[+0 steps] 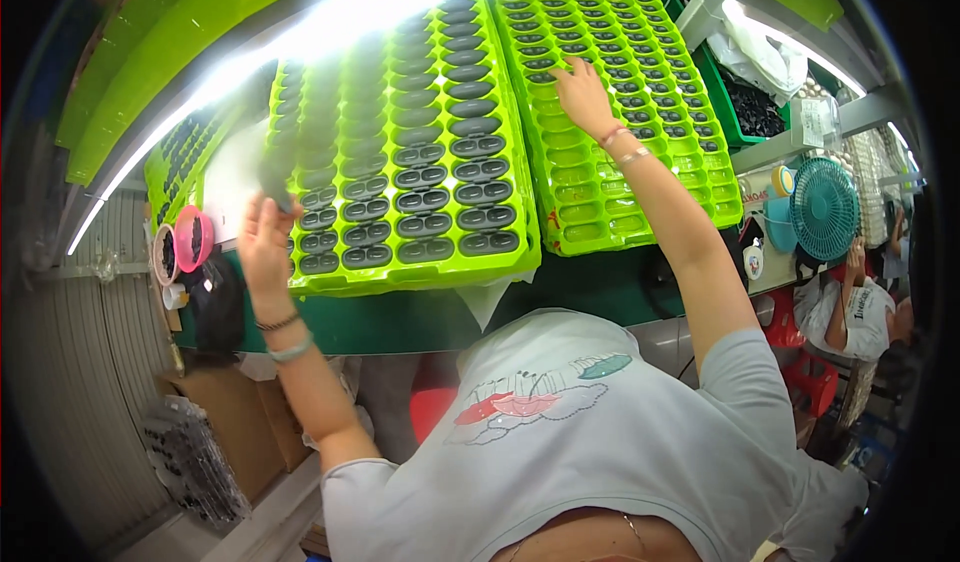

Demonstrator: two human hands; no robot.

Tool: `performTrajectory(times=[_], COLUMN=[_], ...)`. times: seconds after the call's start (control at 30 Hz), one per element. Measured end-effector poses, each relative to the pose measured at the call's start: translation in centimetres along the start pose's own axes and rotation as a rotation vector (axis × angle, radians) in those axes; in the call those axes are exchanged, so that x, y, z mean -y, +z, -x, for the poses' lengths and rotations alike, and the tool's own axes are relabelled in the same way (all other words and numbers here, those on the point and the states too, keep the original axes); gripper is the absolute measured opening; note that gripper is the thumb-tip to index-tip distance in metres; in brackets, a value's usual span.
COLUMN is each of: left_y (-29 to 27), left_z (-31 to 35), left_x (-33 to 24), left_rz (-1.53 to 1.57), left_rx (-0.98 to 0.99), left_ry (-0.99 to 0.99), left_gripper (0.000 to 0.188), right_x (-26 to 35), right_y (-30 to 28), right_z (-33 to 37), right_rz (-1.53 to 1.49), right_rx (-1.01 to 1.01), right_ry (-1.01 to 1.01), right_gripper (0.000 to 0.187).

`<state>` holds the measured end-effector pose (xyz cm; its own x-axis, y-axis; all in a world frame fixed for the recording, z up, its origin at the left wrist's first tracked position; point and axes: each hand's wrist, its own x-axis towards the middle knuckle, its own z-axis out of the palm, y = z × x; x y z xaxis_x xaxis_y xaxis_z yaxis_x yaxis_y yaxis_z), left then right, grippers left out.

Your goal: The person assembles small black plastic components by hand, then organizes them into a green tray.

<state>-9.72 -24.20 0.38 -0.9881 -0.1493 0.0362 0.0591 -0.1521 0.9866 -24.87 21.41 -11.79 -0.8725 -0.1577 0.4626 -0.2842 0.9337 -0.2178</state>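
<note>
Two bright green trays lie side by side on the table. The left tray [420, 274] holds columns of dark grey oval cases; those in the near rows show two hollows each. My left hand [265, 232] is raised over its near left corner, slightly blurred. Its fingers are closed on a dark grey oval piece [275, 177], smeared by motion. Over the right tray [600, 234], my right hand [582, 94] reaches in from the right, fingers apart, close to a dark oval piece [541, 77]. Dark pieces fill the far cells there; several near cells show bare green.
A pink basket [193, 239] of dark parts stands left of the trays. At right are a green crate [740, 97] with black parts and a teal fan [825, 209]. A bright lamp [340, 22] hangs above the left tray. Another person [865, 312] sits far right.
</note>
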Motion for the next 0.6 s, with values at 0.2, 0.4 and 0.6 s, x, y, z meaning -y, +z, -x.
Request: performTrajectory(times=[0.2, 0.4, 0.6], left_y=[7.0, 10.8, 13.2], left_z=[5.5, 6.3, 6.8], left_x=[2.6, 2.7, 2.9], left_rz=[0.657, 0.848, 0.802], left_rx=[-0.044, 0.031, 0.188], left_ry=[-0.253, -0.282, -0.261], left_gripper=[0.029, 0.028, 0.027], right_x=[-0.6, -1.1, -1.3], right_y=[5.0, 4.0, 2.3], right_z=[-1.6, -2.3, -2.2], right_rz=[0.293, 0.168, 0.012], right_rx=[0.144, 0.003, 0.039], right_ry=[-0.157, -0.236, -0.178], right_gripper=[0.03, 0.018, 0.012])
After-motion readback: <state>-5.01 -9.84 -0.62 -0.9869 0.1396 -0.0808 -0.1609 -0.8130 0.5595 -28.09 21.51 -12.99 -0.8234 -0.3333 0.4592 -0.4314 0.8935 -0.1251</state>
